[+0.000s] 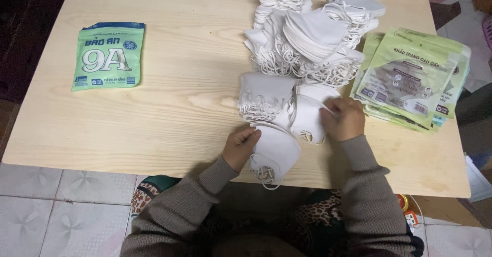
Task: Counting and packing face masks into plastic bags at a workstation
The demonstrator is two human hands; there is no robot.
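White face masks (pixel 307 41) sprawl in a heap across your pale wooden table (pixel 169 108), beside a stack of green packets (pixel 410 77). Your left hand (pixel 240 146) pinches a folded mask (pixel 277 152) at the near edge; your right hand (pixel 344 118) grips another mask (pixel 306 118).

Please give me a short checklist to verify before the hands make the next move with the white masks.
1. Left hand grips the near mask: ok.
2. Right hand touches the next mask: ok.
3. Near mask fully on table: not ok, its loops hang over the edge.
4. Mask pile tidy: not ok, loops tangled.
5. Pouch stack within reach: ok.
6. Green packet sealed: cannot tell.
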